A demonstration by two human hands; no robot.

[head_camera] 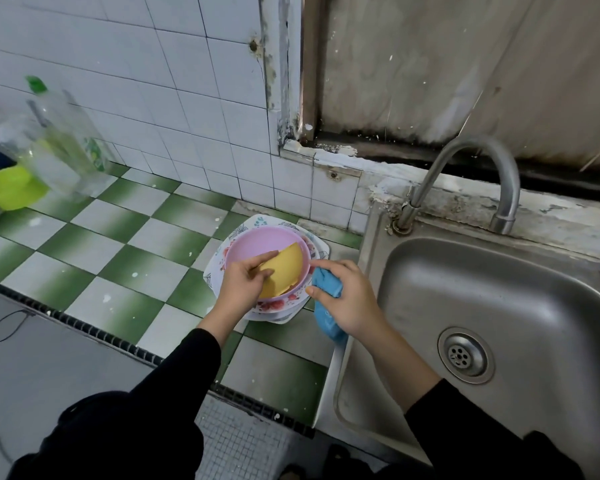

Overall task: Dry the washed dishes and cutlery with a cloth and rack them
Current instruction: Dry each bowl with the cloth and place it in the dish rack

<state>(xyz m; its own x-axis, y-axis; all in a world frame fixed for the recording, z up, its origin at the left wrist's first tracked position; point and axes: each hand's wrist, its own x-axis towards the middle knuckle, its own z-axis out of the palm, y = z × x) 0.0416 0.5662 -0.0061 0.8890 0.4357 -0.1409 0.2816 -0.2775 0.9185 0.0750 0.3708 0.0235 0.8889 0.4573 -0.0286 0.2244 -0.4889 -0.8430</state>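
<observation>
Left hand [243, 284]: its fingers [264, 258] pinch the edge of the yellow dish [286, 268], with one finger lying along the rim.
Yellow dish: tilted inside the pink bowl [253, 242], its lower edge down in the bowl.
Pink bowl: sits on a stack of floral plates [277, 306].
Plates: on the green and white tiled table [125, 244], just beside the sink [499, 306] and near the wall.
Right hand [352, 301]: clenched around the bunched blue cloth [326, 282], thumb on its front, forefinger reaching to the pink bowl's rim.
Cloth: beside the stack on the sink side, one end hanging below the hand.
Tap [482, 161]: curves over the sink's back edge.
Far left: blurred clear bottles [63, 147] and a lime green bowl [7, 190] on the table.
</observation>
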